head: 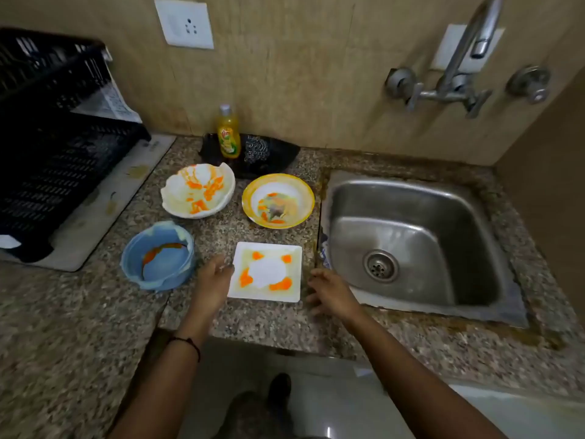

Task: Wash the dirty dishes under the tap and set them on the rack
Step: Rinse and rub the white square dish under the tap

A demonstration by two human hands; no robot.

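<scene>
Granite counter (259, 321) | left hand (212, 282), right hand (329, 294) flank square plate (267, 270), fingers relaxed | sink (411, 188) rightward

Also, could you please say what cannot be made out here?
Head view:
Tap: spout end cut off by the top edge.
Dish rack: left part cut off by the left edge; contents lost in darkness.
Left hand: motion blur hides whether it touches the square plate.
Soap bottle: label too small.

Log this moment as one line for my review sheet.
stage: square plate not yet lifted | left hand: open, at its left edge | right hand: open, beside its right edge | tap: no water visible
</scene>
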